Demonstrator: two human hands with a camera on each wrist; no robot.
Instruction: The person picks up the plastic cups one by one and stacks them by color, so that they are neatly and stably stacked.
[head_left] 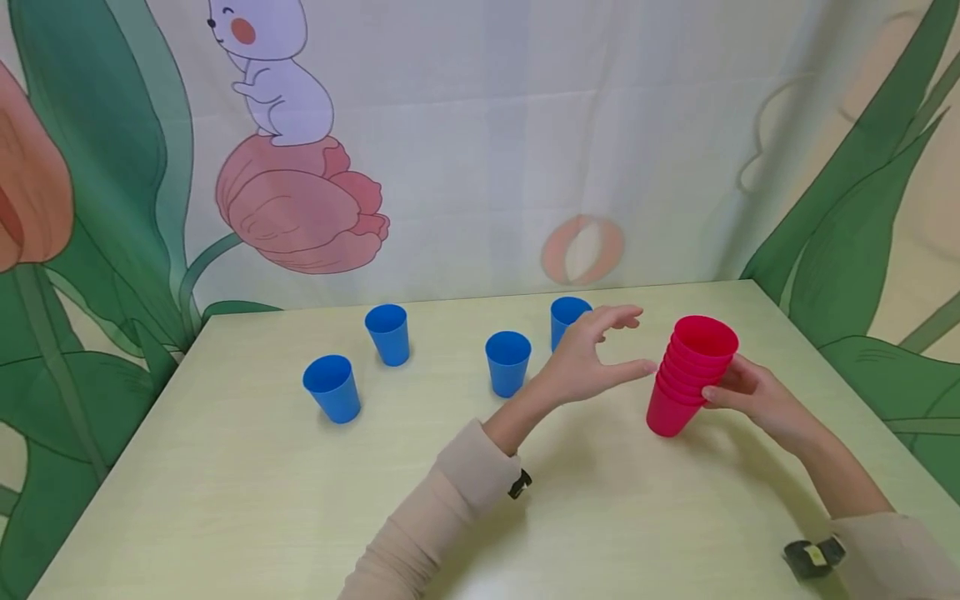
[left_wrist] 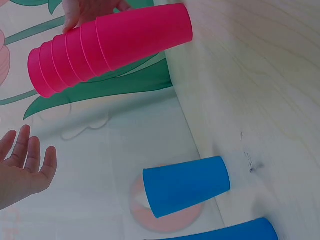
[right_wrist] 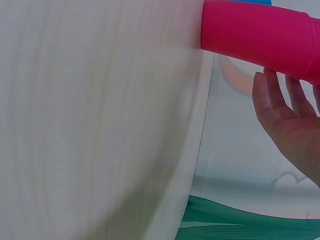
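Note:
A stack of nested pinkish-red cups (head_left: 675,408) stands upright at the right of the table, rims up. My right hand (head_left: 765,404) holds it from the right, the thumb in front and the fingers behind; in the right wrist view those fingers (right_wrist: 280,100) lie along its side. To the left of the stack, my left hand (head_left: 592,358) is raised with fingers extended, thumb and fingers spread towards the cups but apart from them. Behind this hand stands a blue cup (head_left: 562,318), partly hidden. Another blue cup (head_left: 507,367) is just left of the wrist.
Two further blue cups (head_left: 390,337) (head_left: 335,392) stand upright, rims up, on the left half of the pale wooden table (head_left: 225,483). A printed curtain (head_left: 465,167) with flowers and a white animal hangs behind the table's back edge.

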